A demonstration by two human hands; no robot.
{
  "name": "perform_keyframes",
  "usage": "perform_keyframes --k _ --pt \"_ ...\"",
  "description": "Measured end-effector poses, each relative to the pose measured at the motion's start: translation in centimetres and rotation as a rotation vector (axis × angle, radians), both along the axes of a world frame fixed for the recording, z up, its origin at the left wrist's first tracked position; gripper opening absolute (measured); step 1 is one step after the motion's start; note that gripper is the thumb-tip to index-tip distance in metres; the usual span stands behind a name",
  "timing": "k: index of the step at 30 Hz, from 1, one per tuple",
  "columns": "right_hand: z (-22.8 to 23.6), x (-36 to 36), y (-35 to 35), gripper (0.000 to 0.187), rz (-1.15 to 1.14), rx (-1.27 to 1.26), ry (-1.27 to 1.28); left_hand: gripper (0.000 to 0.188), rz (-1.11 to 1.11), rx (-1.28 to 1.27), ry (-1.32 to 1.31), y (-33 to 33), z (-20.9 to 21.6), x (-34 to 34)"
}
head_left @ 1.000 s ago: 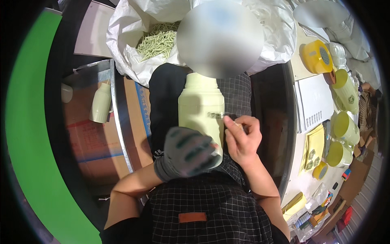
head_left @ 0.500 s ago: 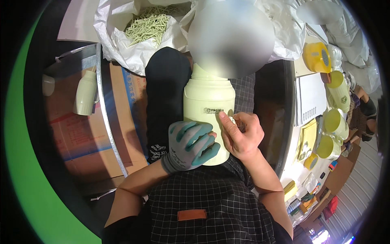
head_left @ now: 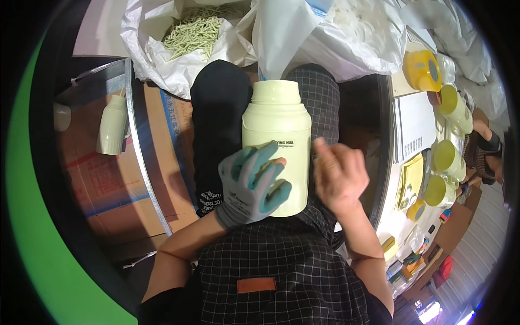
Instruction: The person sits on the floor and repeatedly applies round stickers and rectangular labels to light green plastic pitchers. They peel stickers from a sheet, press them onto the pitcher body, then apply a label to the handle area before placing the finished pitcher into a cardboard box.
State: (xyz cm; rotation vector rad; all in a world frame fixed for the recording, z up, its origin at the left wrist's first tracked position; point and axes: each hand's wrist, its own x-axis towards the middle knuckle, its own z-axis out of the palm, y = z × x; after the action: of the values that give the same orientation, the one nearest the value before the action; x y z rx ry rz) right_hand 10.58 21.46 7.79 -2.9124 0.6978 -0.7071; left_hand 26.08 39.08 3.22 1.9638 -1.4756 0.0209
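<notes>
A pale yellow-green thermos flask body point(head_left: 277, 125) lies across my lap, its open-looking neck toward the far side and small dark print on its front. My left hand point(head_left: 254, 183), in a grey and teal glove with a bare fingertip showing, grips it with bent fingers over its lower left half. Just right of the flask, apart from it, hovers my bare right hand point(head_left: 340, 176). Motion smears its fingers, and whatever may be in them cannot be made out.
White plastic bags stand at the far side, one holding pale green sticks point(head_left: 195, 35). On the right-hand table are yellow-green shells point(head_left: 448, 160), a yellow tape roll point(head_left: 422, 71) and white sheets point(head_left: 414, 127). A pale flask point(head_left: 112, 125) rests at left over cardboard point(head_left: 108, 179). Another person point(head_left: 485, 149) sits at far right.
My right hand has lifted off the flask's right side and moved a little right. The left hand's fingers have shifted slightly up the flask. The blurred patch over the neck is gone.
</notes>
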Motion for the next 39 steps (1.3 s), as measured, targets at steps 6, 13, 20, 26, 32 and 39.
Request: perform_keyframes --k 6,13,20,26,32,39 --pt "0.5 2.4 1.8 0.054 0.263 0.218 -0.189 0.046 -0.042 0.010 -0.039 0.4 0.2 0.2" --pt "-4.1 -0.7 4.3 0.055 -0.072 0.670 -0.439 0.053 -0.105 -0.178 0.221 -6.6 3.9 8.9" --pt "-0.8 -2.1 5.0 0.021 0.124 0.894 -0.680 0.042 -0.320 0.201 1.040 -10.3 0.5 16.9" --pt "-1.4 -16.8 -0.5 0.023 -0.717 1.276 -1.084 0.043 -0.128 0.297 0.337 -13.8 -1.2 14.2" --pt "-5.3 -35.3 -5.2 0.017 -1.188 0.794 -0.909 0.050 -0.464 0.078 0.033 -19.9 9.5 1.6" --pt "-5.6 -38.6 -10.0 0.028 -1.348 0.304 -0.273 0.046 -1.171 0.222 -0.288 -27.6 6.9 -21.3"
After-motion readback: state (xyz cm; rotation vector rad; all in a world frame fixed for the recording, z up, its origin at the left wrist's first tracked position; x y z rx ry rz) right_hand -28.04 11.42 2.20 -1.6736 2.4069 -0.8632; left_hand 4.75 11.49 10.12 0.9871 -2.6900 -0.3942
